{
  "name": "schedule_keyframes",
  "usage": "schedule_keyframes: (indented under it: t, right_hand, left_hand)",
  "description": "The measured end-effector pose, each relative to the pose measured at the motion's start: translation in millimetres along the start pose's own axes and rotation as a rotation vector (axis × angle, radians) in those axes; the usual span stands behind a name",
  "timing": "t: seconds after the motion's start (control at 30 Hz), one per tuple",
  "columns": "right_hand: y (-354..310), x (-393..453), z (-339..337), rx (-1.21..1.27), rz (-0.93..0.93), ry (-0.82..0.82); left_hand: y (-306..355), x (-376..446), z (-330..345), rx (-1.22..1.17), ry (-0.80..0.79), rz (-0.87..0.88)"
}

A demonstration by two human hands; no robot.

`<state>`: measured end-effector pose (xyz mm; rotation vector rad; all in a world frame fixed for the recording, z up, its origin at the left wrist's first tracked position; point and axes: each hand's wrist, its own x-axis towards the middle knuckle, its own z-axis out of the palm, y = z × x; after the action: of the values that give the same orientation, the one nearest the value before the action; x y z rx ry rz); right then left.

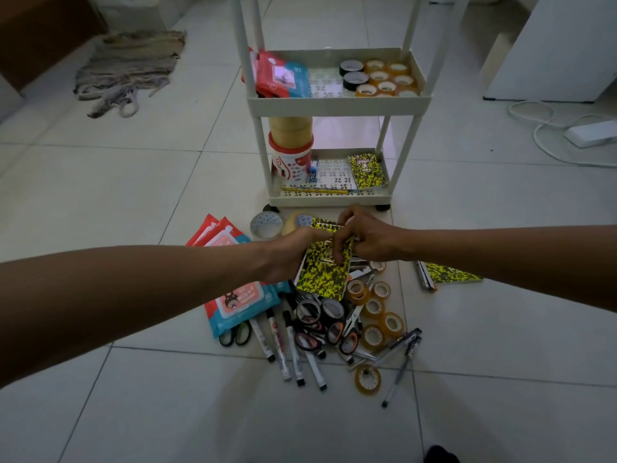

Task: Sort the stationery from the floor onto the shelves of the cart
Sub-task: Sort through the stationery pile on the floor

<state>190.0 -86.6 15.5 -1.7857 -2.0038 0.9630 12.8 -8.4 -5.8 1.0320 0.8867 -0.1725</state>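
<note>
While both hands meet over the pile, the yellow-and-black spiral notebook (pixel 325 262) hangs between them, its long axis running away from the person toward the cart (pixel 334 101), spiral edge farthest out. The left hand (pixel 290 255) grips it from the left edge, thumb laid across the cover near the spiral; the right hand (pixel 364 242) pinches its top right corner with curled fingers. Straight ahead and slightly right lies the bottom shelf (pixel 330 195), where one matching notebook (pixel 365 170) already sits — so the carry looks short and forward, and both hands seem about equally near.

On that shelf also stand a red-and-white tub (pixel 290 162) with a tan tape roll on top, one small blue stapler and one pencil along the front rim. Above, the middle shelf holds two black tape rolls (pixel 352 73), about seven clear ones and a few wipe packs.

On the floor (pixel 133 202) remain one more notebook (pixel 450 272) to the right, roughly seven small clear tape rolls (pixel 380 315), two larger rolls by the cart's wheel, several scissors — too tangled to count — about four markers, some pens and a few wipe packs (pixel 233 295).
</note>
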Motion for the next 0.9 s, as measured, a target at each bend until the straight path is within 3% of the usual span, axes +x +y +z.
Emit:
schedule_keyframes:
  t: [0.1, 0.2, 0.3, 0.37, 0.43, 0.6, 0.9]
  right_hand:
    - [5, -3, -4, 0.042, 0.045, 0.067]
    - [15, -12, -18, 0.202, 0.040, -0.014]
    - [49, -20, -35, 0.352, 0.236, 0.045]
    - [82, -27, -47, 0.230, 0.383, 0.112]
    - [113, -35, -60, -0.096, 0.463, 0.078]
    - [161, -67, -66, -0.510, 0.515, -0.264]
    - [193, -76, -46, -0.676, 0.445, -0.412]
  left_hand:
    - [-1, 5, -2, 0.038, 0.005, -0.005]
    - [-2, 11, 5, 0.096, 0.035, 0.005]
    - [1, 16, 10, 0.166, 0.050, 0.028]
    - [1, 22, 8, 0.199, 0.095, 0.026]
    - [-1, 30, 6, 0.201, 0.129, 0.018]
    - [-6, 49, 9, 0.147, 0.132, 0.005]
    - [-8, 70, 19, 0.093, 0.167, -0.003]
